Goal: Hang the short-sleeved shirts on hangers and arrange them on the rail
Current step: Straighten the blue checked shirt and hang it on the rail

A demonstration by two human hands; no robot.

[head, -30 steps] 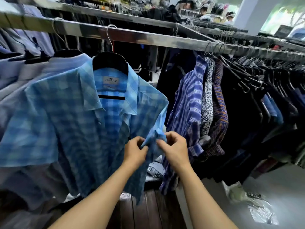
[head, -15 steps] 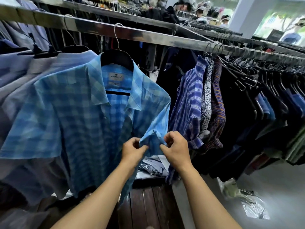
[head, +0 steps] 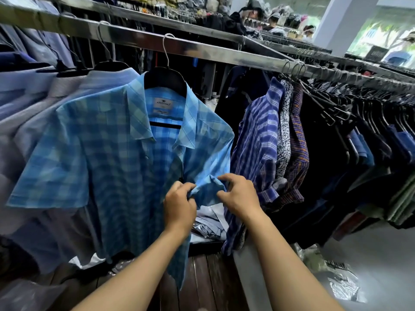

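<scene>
shirt sleeve [head: 208, 187] btwn L hand [head: 179, 207], R hand [head: 241, 196]

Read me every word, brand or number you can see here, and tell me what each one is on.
"ARISTINO": on the white neck label inside the collar of the blue checked shirt.
The smaller tag just below that label: print too small to read.
The dark sign far back on the right: too blurred to read.
</scene>
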